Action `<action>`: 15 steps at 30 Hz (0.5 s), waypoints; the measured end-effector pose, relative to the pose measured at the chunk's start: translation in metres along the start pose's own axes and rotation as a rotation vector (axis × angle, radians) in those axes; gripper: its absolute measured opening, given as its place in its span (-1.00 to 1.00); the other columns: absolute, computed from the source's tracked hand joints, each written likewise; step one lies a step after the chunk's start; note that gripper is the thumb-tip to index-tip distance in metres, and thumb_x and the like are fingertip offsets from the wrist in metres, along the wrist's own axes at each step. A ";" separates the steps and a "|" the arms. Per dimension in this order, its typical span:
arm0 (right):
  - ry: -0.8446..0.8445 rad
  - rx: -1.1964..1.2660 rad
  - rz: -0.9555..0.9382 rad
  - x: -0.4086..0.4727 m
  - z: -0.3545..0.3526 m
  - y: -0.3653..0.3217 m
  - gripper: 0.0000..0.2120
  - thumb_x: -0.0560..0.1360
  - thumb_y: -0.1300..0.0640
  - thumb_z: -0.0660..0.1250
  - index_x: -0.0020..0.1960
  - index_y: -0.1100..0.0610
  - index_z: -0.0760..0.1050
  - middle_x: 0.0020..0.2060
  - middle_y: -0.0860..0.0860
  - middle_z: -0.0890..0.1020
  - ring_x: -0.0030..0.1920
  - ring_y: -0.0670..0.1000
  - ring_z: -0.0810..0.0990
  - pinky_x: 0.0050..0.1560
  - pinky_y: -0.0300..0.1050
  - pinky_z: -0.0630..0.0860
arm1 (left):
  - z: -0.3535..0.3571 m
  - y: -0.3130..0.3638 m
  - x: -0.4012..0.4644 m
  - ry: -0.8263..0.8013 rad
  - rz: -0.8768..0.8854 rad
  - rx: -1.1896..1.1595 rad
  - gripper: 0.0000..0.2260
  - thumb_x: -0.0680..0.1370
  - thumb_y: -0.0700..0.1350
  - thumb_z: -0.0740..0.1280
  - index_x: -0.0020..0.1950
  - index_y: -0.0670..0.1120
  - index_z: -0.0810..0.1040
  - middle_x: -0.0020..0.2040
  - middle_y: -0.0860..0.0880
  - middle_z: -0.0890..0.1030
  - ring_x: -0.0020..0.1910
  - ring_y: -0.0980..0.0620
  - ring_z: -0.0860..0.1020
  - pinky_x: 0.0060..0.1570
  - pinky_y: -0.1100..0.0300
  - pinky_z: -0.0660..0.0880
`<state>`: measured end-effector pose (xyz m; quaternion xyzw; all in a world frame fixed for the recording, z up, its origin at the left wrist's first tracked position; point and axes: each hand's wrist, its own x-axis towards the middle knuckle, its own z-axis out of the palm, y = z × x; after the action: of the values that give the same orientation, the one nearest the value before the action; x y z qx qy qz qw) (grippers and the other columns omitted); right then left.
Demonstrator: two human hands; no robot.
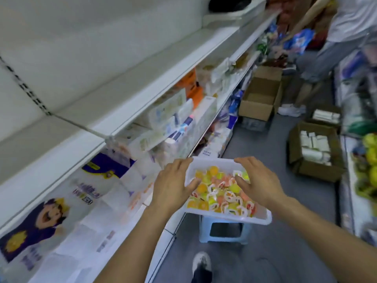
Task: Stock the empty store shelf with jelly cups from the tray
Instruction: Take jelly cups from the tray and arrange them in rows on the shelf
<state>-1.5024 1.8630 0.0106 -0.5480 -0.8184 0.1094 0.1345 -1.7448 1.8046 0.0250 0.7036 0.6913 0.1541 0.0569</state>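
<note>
Empty shelf [85, 92]: bare, upper left. Tray [263, 218]: white, on stool [224, 231], near centre. Jelly cups [222, 193]: heaped inside the tray. Left hand [173, 184], right hand [259, 180]: fingers spread, holding nothing, over the tray's sides. Advice: grip both rims evenly and lift level.

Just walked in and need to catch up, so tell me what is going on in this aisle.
A person is standing at a store shelf that is bare, with both hands down at a white tray of coloured jelly cups set on a small stool. The left hand is at the tray's left edge and the right hand reaches over the cups, fingers spread. Neither hand visibly holds a cup, and no cup is on the shelf yet. Further down the aisle, another person stands near open cardboard boxes.
</note>
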 end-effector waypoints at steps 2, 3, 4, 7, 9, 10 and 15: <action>-0.077 0.009 0.089 0.012 0.018 0.023 -0.55 0.57 -0.05 0.23 0.44 -0.06 0.28 0.35 -0.05 0.41 0.28 0.04 0.44 0.07 -0.04 0.45 | 0.024 -0.001 0.029 -0.079 0.001 -0.019 -0.47 0.56 0.20 0.23 0.49 0.08 0.25 0.38 0.04 0.40 0.31 -0.03 0.39 0.18 0.05 0.41; -0.123 0.011 0.137 0.018 0.028 0.034 -0.55 0.57 -0.05 0.23 0.44 -0.07 0.27 0.35 -0.05 0.40 0.28 0.04 0.44 0.08 -0.04 0.46 | 0.037 -0.003 0.044 -0.124 -0.007 -0.035 -0.47 0.56 0.19 0.23 0.50 0.09 0.24 0.39 0.05 0.39 0.32 -0.03 0.38 0.19 0.06 0.40; -0.169 0.019 0.184 0.025 0.038 0.044 -0.55 0.57 -0.06 0.23 0.44 -0.08 0.26 0.36 -0.05 0.40 0.27 0.04 0.45 0.10 -0.03 0.47 | 0.050 -0.006 0.059 -0.168 -0.016 -0.059 -0.47 0.56 0.18 0.24 0.50 0.08 0.24 0.40 0.05 0.38 0.33 -0.02 0.38 0.20 0.06 0.40; -0.295 0.090 0.287 0.054 0.074 0.068 -0.55 0.56 -0.05 0.26 0.42 -0.11 0.27 0.37 -0.06 0.41 0.26 0.03 0.48 0.15 0.01 0.53 | 0.092 -0.021 0.103 -0.297 -0.062 -0.145 -0.47 0.56 0.15 0.26 0.50 0.07 0.25 0.43 0.05 0.36 0.37 0.01 0.35 0.26 0.10 0.37; -0.356 0.126 0.336 0.078 0.097 0.081 -0.55 0.56 -0.04 0.27 0.42 -0.11 0.29 0.37 -0.08 0.43 0.26 0.00 0.50 0.18 0.00 0.53 | 0.122 -0.033 0.134 -0.382 -0.098 -0.203 -0.48 0.56 0.13 0.28 0.50 0.05 0.27 0.41 0.03 0.38 0.36 0.01 0.36 0.26 0.11 0.38; -0.379 0.129 0.358 0.094 0.115 0.091 -0.56 0.55 -0.03 0.28 0.41 -0.10 0.30 0.37 -0.09 0.43 0.26 -0.01 0.50 0.19 -0.02 0.52 | 0.143 -0.040 0.154 -0.432 -0.126 -0.245 -0.49 0.56 0.10 0.30 0.48 0.04 0.30 0.38 0.01 0.41 0.34 0.00 0.39 0.25 0.10 0.39; -0.494 0.117 0.427 0.146 0.183 0.112 -0.59 0.52 -0.11 0.29 0.33 -0.04 0.39 0.26 -0.07 0.52 0.23 -0.01 0.50 0.13 -0.07 0.50 | 0.229 -0.065 0.220 -0.622 -0.425 -0.558 -0.56 0.51 0.04 0.40 0.35 -0.05 0.44 0.24 -0.06 0.53 0.16 -0.01 0.54 0.19 0.07 0.48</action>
<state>-1.5207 2.0340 -0.1829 -0.6554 -0.6851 0.3117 -0.0628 -1.7404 2.0550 -0.1801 0.5168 0.7024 0.1008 0.4789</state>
